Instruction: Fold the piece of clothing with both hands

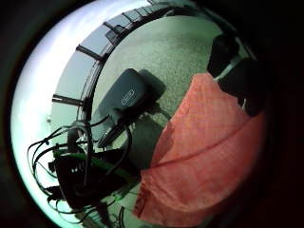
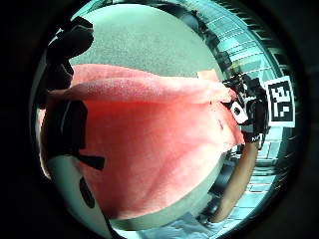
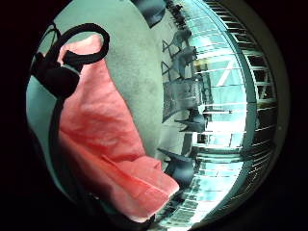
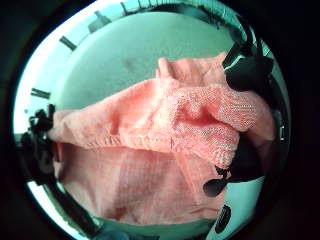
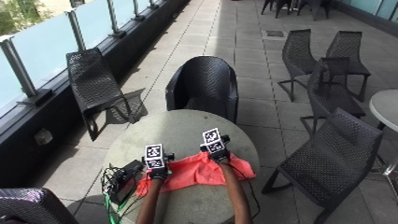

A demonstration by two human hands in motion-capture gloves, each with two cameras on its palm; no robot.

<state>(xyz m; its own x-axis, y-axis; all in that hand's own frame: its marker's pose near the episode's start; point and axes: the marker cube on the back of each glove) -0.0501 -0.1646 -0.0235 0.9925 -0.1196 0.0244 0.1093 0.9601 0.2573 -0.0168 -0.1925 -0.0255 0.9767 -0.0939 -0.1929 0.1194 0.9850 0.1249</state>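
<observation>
Coral-pink cloth, outside view: the garment [image 5: 196, 173] lies on the round grey worktop [image 5: 180, 128], near its front edge, spread sideways between the two forearms.
Left hand, outside view: the left hand [image 5: 157, 171] sits on the garment's left part; its fingers are hidden from here.
Right hand, outside view: the right hand [image 5: 216, 152] sits at the garment's far edge, right of centre; its fingers cannot be made out either.
Beside the cloth, outside view: a dark box with cables [image 5: 123, 176] lies on the worktop just left of the garment; a dark wicker chair [image 5: 203, 85] stands behind the worktop.
Left little finger side: the garment [image 1: 204, 156] hangs from dark fingertips [image 1: 242, 83] that pinch its edge; the box [image 1: 124, 97] lies on the worktop beyond.
Left thumb side: a raised fold of the garment [image 2: 149, 144] runs across to the other hand [image 2: 246, 107].
Right little finger side: the garment [image 3: 103, 139] drapes down onto the worktop [image 3: 132, 57].
Right thumb side: bunched knit of the garment [image 4: 200, 125] is gripped between dark fingers [image 4: 247, 67].
</observation>
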